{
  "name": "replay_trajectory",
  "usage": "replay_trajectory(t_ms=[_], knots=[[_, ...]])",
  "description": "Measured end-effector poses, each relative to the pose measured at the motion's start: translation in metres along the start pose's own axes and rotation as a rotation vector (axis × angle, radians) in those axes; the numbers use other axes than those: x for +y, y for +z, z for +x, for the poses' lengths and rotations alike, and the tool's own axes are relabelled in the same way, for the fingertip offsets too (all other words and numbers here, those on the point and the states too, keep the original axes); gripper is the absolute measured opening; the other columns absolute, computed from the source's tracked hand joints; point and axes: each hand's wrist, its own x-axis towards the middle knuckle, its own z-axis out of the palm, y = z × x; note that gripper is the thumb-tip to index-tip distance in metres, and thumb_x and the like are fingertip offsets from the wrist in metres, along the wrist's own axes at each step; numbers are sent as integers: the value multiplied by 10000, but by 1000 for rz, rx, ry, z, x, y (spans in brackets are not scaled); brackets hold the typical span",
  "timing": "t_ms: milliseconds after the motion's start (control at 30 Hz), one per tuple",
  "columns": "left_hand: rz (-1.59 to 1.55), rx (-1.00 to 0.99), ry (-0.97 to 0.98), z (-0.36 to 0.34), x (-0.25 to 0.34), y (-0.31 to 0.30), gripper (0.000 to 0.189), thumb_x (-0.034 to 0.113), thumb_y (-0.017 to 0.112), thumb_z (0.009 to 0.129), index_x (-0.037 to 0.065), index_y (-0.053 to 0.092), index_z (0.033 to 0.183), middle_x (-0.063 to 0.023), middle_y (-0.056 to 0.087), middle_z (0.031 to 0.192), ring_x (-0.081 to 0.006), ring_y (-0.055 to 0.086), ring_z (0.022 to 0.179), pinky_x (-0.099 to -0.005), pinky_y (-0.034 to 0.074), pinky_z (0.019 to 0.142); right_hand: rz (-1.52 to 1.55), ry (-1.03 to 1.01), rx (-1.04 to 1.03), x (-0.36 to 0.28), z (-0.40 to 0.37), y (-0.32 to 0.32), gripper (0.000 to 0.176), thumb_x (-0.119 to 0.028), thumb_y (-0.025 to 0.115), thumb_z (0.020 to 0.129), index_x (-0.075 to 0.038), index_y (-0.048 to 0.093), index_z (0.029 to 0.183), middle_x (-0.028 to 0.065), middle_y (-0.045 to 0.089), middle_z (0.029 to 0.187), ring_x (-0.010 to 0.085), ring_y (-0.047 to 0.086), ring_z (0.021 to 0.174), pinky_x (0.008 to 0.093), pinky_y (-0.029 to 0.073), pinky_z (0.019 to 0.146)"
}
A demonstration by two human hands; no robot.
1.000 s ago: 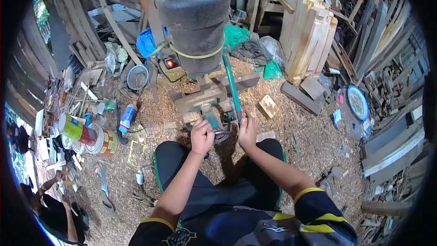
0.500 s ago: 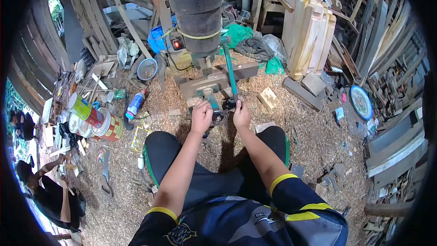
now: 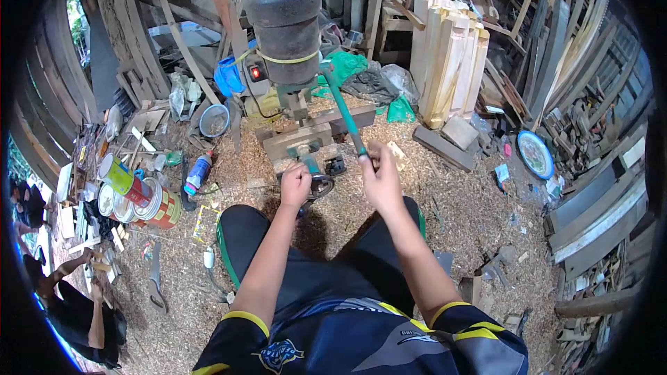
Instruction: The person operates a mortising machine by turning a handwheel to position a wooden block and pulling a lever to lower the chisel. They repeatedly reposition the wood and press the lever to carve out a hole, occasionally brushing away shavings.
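Note:
A dark drill-like machine with a big motor housing point(image 3: 283, 31) stands in front of me, a timber beam point(image 3: 295, 140) set across it. Its long green lever point(image 3: 342, 112) slants down toward me. At the lever's lower end is my right hand point(image 3: 382, 182), with thumb and fingers closed loosely around the tip. My left hand point(image 3: 296, 185) is a closed fist beside the dark handwheel point(image 3: 322, 186), below the beam; what it grips is hidden by the fingers. A small wood block point(image 3: 397, 155) lies on the shavings, partly covered by my right hand.
Shaped timber pieces point(image 3: 448, 62) stand at the back right. Paint buckets point(image 3: 158, 203), a blue spray can point(image 3: 199, 172) and a handsaw point(image 3: 156, 278) are on the left. A co-worker point(image 3: 83, 305) works at far left. A round tray point(image 3: 535, 154) leans at right.
The lever has swung, its upper end going left and up while its lower end stays with my right hand. My right hand's fingers have loosened somewhat. The view has shifted slightly.

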Motion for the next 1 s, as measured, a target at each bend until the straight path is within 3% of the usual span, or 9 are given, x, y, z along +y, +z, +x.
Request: replay_trajectory(t_ms=[33,133,233,300,600,767,867,933,1000], knots=[[9,-2,3,-1,0,0,131,63,543,842,-18,552,740,-177,559,762,-388,543,766,-457,459,747,146,-50,-34,-30,11,-18,458,-108,610,1007,-23,501,1444,270,560,1423,401,562,1332,457,430,1128],[64,-13,20,-2,9,-2,208,102,549,914,-19,540,744,-186,554,769,-397,543,779,-460,454,771,408,-242,-125,-107,51,-54,380,-59,496,1064,1,498,1439,213,702,1250,284,626,1286,417,458,1110],[125,-1,9,-8,24,-6,276,145,531,985,-22,537,765,-204,548,772,-413,537,792,-468,444,777,788,-237,-230,-151,101,-69,269,-165,452,1120,23,572,1270,107,718,801,214,723,892,375,546,930],[155,16,-41,-12,34,-8,342,186,495,1063,-28,535,800,-230,540,779,-438,521,803,-481,427,776,909,-332,-120,-170,128,-68,244,-203,493,1117,2,624,1126,47,612,731,153,630,733,320,528,799],[397,150,-33,-45,50,-3,272,254,572,1035,-15,566,994,-241,587,1002,-465,531,954,-545,421,869,884,-637,-18,-221,232,-46,293,-246,518,1109,-12,625,1248,94,716,1131,171,634,1092,316,459,1019],[425,162,-114,-63,48,1,344,293,608,1027,-38,523,1061,-285,571,1016,-499,553,966,-563,452,846,831,-596,-42,-229,258,-37,308,-278,539,1107,-59,616,1310,52,666,1182,132,567,1164,254,422,1023],[465,167,-158,-62,50,0,365,307,621,1020,-42,519,1049,-288,568,992,-502,561,942,-561,459,826,824,-549,31,-228,256,-34,273,-302,554,1099,-56,671,1116,30,681,988,127,623,956,254,488,859],[482,186,-146,-61,52,0,367,307,623,1018,-44,519,1042,-286,568,988,-498,561,947,-561,459,829,834,-404,71,-217,236,-32,361,-289,541,1098,-6,602,1314,122,675,1265,194,598,1178,327,431,1067],[518,193,-162,-66,50,-1,374,313,632,1016,-44,522,1022,-278,571,993,-491,560,951,-561,459,832,784,-409,149,-183,218,-19,393,-339,530,1100,-24,603,1324,95,668,1250,184,603,1160,341,448,1045]])
